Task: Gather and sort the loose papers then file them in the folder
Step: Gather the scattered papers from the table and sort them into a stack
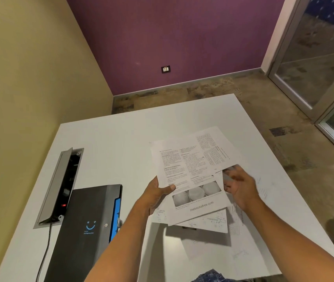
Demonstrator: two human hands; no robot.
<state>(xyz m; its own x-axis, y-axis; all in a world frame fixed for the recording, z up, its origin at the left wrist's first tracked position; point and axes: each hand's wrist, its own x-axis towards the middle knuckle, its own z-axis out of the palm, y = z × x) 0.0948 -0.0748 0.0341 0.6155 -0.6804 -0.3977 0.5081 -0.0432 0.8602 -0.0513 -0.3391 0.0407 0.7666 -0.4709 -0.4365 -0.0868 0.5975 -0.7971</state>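
My left hand (156, 195) grips a fanned bunch of printed papers (190, 171) by its left edge, thumb on top, and holds it above the white table (111, 143). The top sheet shows text columns and three round grey pictures. My right hand (240, 185) is at the right edge of the bunch, blurred, fingers curled against the sheets. More loose sheets (237, 241) lie flat on the table under and to the right of the bunch. The black folder (84, 226) with a blue smile logo and blue inner edge lies closed at the lower left.
An open cable box (60, 188) with a red light is set into the table left of the folder, and a black cord (44, 253) runs from it toward me. The table's right edge drops to a mottled floor. A glass door stands at far right.
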